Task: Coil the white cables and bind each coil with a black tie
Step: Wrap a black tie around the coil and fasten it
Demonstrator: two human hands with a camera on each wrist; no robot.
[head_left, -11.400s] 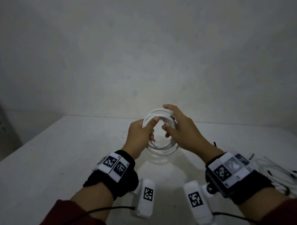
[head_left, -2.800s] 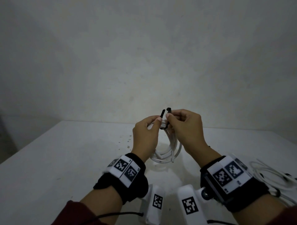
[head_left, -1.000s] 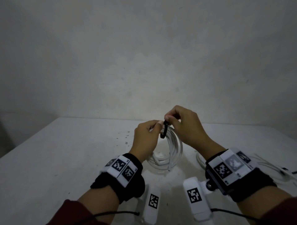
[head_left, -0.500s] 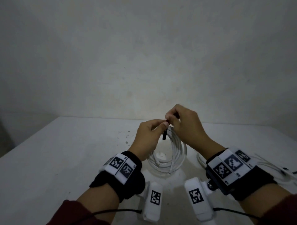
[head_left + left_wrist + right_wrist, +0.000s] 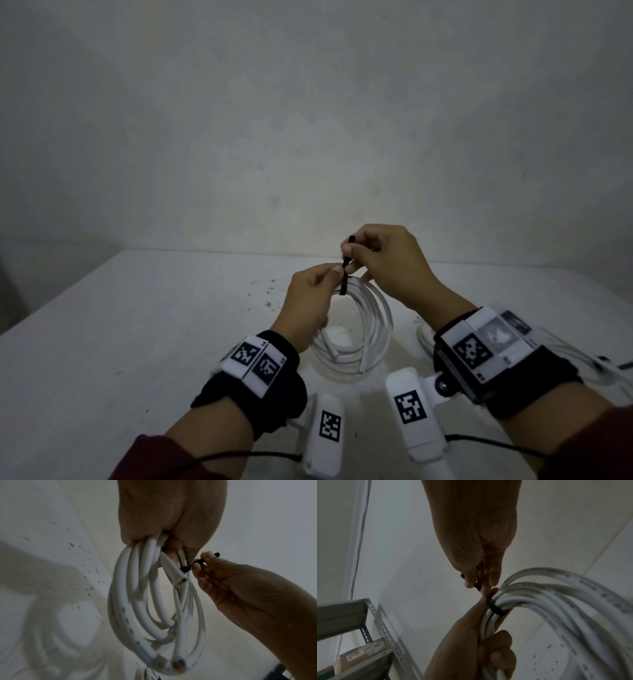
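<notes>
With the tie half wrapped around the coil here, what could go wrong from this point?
1. The right hand pinches only the end of the black tie; if it slips, the wrap may loosen.
2. The left hand grips the white cable coil at the top only, so the hanging loops may splay.
3. Two cut cable ends hang loose and might stay outside the binding.

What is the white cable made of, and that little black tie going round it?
The white cable looks like smooth plastic or rubber sheathing: it has a soft sheen, printed marks, and a cut end showing a core. The black tie looks matte and bendy, perhaps a coated wire twist tie, since it wraps snugly round the coil; its exact material is unclear.
</notes>
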